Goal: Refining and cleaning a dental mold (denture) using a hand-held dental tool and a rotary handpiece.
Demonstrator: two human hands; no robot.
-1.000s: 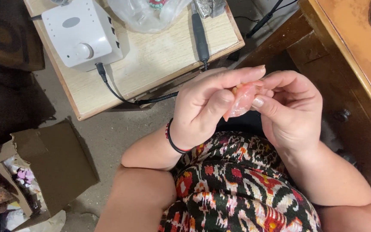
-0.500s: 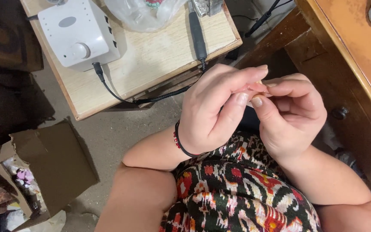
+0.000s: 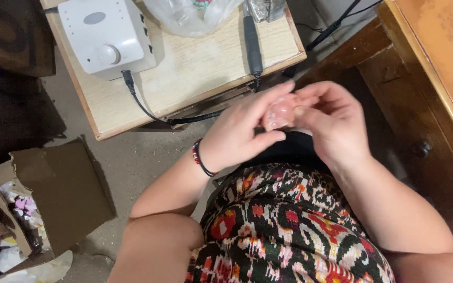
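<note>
Both of my hands meet above my lap and hold one small pale pink, translucent lump between their fingers. My left hand wraps it from the left, with a red and black bracelet on that wrist. My right hand pinches it from the right. Most of the pink lump is hidden by my fingers. Below the hands lies my patterned red, black and white garment.
A low wooden table at the top carries a white box-shaped machine with a knob, a black cable, a dark pen-like handpiece and a clear plastic bag. An open cardboard box stands left. A wooden desk runs along the right.
My hands have shifted slightly and turned the pink lump between the fingers. My left fingers have uncurled a little, so more of the lump shows.
</note>
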